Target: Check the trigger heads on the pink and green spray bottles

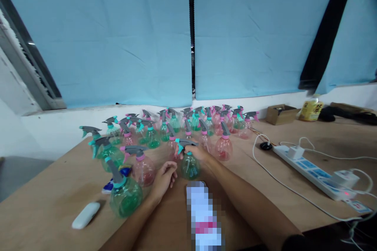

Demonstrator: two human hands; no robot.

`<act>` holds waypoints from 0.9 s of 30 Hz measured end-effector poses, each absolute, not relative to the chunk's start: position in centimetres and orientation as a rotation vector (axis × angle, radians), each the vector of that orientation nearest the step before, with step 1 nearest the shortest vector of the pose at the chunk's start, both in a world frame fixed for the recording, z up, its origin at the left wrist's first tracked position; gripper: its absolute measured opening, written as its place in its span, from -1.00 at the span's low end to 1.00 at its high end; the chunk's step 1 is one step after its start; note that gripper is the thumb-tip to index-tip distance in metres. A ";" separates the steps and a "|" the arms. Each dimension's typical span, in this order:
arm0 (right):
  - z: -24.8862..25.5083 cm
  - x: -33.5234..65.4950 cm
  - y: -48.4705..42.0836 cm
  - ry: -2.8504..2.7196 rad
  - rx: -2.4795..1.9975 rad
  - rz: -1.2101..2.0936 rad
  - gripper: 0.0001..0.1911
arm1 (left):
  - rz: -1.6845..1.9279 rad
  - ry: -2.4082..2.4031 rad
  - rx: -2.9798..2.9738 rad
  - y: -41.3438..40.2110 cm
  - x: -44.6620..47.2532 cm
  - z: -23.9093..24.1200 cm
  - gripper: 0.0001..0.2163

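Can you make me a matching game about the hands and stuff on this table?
Column one
1. right hand
2. left hand
3. power strip
4. box

Column two
A. beside a yellow jug
B. has white plugs in it
C. gripping a green bottle near its top
D. holding nothing, near a pink bottle

Right pairs: 1-C, 2-D, 3-B, 4-A
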State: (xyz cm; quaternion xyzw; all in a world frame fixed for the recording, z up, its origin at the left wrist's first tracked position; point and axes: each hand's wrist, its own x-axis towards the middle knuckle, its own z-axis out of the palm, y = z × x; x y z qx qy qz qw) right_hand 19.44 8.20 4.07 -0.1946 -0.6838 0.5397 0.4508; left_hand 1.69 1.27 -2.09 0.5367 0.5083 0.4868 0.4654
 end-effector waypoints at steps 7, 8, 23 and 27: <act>4.1 19.2 7.8 -1.656 -0.454 1.323 -0.77 | 1.102 1.286 1.360 1.0 1.6 -1.8 -0.75; 4.0 19.2 7.8 -1.642 -0.457 1.336 -0.78 | 1.099 1.289 1.363 1.0 1.7 -1.8 -0.75; 3.5 19.5 7.7 -1.671 -0.494 1.370 -0.81 | 1.063 1.326 1.363 0.7 1.9 -1.5 -0.75; 3.3 19.2 8.0 -1.655 -0.441 1.386 -0.82 | 1.047 1.329 1.390 0.7 1.9 -1.4 -0.75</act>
